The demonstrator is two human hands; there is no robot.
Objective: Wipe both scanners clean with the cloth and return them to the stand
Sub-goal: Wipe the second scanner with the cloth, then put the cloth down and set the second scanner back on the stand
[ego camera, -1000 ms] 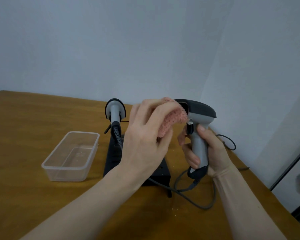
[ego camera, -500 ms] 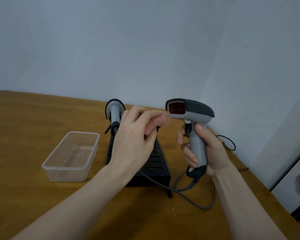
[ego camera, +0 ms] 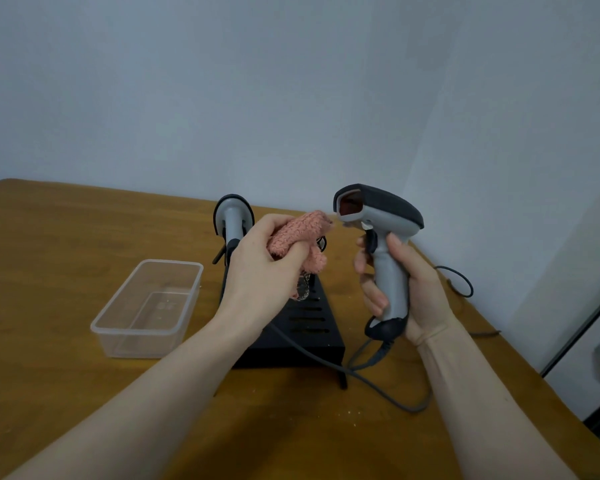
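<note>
My R hand (ego camera: 407,289) is wrapped round the grip of scanner #1 (ego camera: 378,216), fingers curled at the front, thumb up the back. Scanner #1 is upright, held above the table (ego camera: 66,230), w/ its red window facing left toward the cloth. Dark head on top, grey body, black boot at the base of the grip. Its grey cable (ego camera: 388,396) drops from the boot and loops on the table in front of the stand.

My L hand (ego camera: 260,268) is bunched tight on the pink cloth (ego camera: 300,232); cloth sticks out past thumb and fingers, one fold hanging down. The cloth tip is just beside scanner #1's nose, at approx. the same height. Contact or a small gap: can't tell from this angle.

Scanner #2 (ego camera: 232,216) sits in the black stand (ego camera: 309,327), behind my L hand, its grip partly hidden by my wrist. Its head faces away from me.

The stand is on the table, slotted sloping face toward me, between my two forearms.

Clear plastic tub (ego camera: 146,306) on the table left of the stand, near it but not touching. A second dark cable (ego camera: 461,282) curls on the table behind my R wrist.
</note>
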